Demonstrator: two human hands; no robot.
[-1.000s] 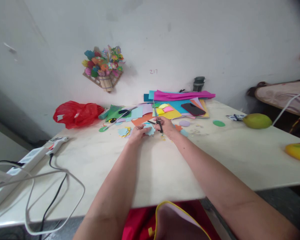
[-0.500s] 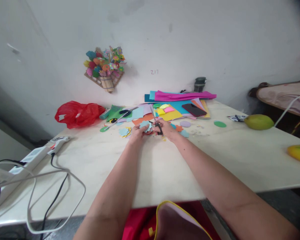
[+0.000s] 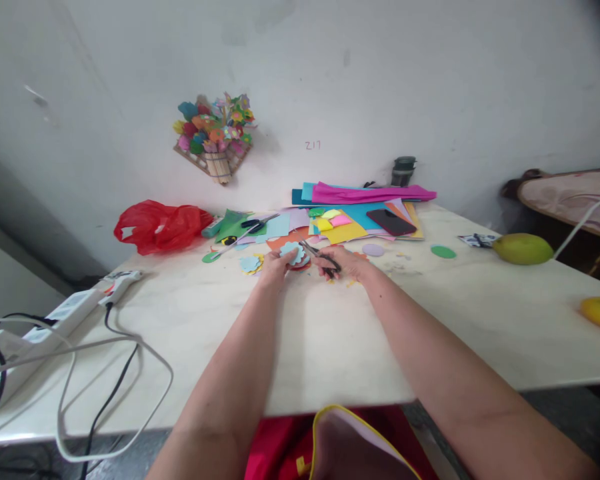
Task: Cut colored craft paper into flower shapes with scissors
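Pinched between the fingers of my left hand point(image 3: 276, 265) is a light blue paper flower point(image 3: 292, 252) with a scalloped edge; a red piece shows just below it. My right hand point(image 3: 347, 261) is closed around the dark handles of a pair of scissors point(image 3: 325, 256). The blades point left and away, with their tips beside the flower's right edge. Left of my left hand lie light blue and yellow scalloped paper shapes point(image 3: 251, 265). Small paper scraps are scattered around my right hand. A lilac paper oval point(image 3: 373, 250) lies beyond it.
Behind my hands are coloured paper sheets point(image 3: 347, 231), a phone point(image 3: 391, 223) and a second pair of scissors point(image 3: 258, 223). A red plastic bag point(image 3: 163, 227) sits at left, near a power strip point(image 3: 70, 310) with loose cables. A mango point(image 3: 523, 249) is at right.
My right hand has moved slightly right, and the scissors have swung from pointing mostly away to pointing left toward the flower. My left hand still holds the flower in nearly the same place.
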